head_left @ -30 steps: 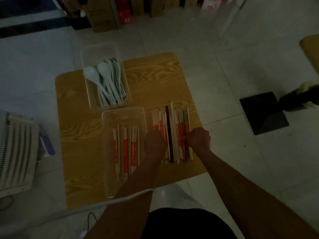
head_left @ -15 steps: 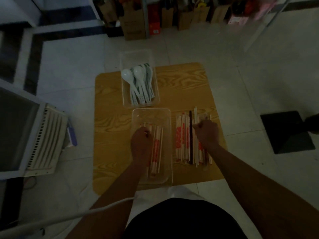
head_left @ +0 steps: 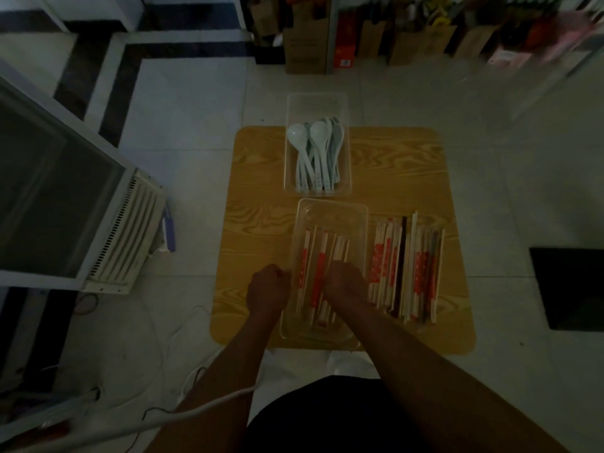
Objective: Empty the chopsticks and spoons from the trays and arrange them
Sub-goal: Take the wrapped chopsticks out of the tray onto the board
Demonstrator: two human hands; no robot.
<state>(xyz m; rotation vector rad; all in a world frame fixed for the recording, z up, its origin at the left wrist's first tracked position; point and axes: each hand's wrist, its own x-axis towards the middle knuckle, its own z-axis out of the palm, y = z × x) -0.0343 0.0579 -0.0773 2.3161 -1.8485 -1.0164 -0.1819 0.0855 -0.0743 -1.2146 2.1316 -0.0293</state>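
Fingers of my right hand curl round the chopsticks in the tray; my left hand sits curled at its wall, grip unclear in this gloom. Best lift the bundle level and lay it beside the pile.

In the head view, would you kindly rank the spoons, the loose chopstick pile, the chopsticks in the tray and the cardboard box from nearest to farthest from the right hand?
1. Chopsticks in the tray: directly under the right hand.
2. Loose chopstick pile: on the table, to its right.
3. Spoons: far tray, ahead.
4. Cardboard box: floor beyond the table.
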